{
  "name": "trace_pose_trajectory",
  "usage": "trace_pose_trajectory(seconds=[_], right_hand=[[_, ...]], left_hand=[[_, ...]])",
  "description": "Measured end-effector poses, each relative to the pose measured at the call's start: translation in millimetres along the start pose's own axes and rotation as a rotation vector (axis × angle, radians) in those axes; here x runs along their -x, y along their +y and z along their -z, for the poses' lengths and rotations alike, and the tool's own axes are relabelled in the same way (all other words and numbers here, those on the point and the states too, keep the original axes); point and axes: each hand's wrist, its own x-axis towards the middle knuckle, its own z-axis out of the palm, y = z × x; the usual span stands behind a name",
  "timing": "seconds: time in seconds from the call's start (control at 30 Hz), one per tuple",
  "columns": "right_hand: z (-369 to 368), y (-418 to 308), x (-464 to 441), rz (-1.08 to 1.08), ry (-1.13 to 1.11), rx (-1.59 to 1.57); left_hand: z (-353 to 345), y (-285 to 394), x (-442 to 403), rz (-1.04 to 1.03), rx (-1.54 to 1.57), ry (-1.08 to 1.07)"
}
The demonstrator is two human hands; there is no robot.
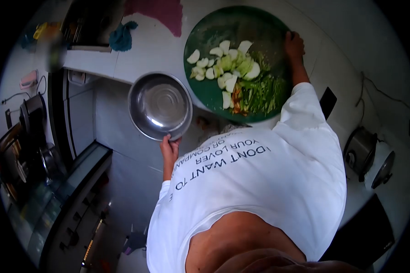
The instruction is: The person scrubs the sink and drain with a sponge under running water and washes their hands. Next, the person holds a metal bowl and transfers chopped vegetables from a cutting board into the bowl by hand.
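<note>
A steel bowl with nothing in it is held by its rim in my left hand, off the counter's front edge. My right hand grips the right rim of a round green board. White and pale green vegetable chunks lie across the board's middle. Beside them, nearer to me, are chopped green pieces and a few orange-brown bits. The bowl is just left of the board, close to its edge.
A teal cloth and a pink cloth lie on the counter beyond the bowl. At the right stand a dark cooker and a lidded pot. Pans are at the far left, above a glass-topped surface.
</note>
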Motion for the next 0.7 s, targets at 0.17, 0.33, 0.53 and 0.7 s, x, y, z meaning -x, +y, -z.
trace_pose_trajectory(seconds=[0.17, 0.33, 0.53, 0.7], right_hand=[[28.1, -16.2, 10.9, 0.05, -0.068, 0.088], [42.7, -33.5, 52.4, 0.134, 0.043, -0.023], [51.1, -119.3, 234.1, 0.438, 0.093, -0.453], [-30.9, -183.8, 375.5, 0.473, -0.395, -0.729]], left_hand=[[43.6, 18.5, 15.2, -0.012, 0.048, -0.037], [110.5, 29.4, 3.7, 0.021, 0.057, 0.004], [236.7, 59.3, -38.7, 0.197, 0.117, 0.01], [293.5, 123.4, -34.7, 0.031, -0.032, 0.0]])
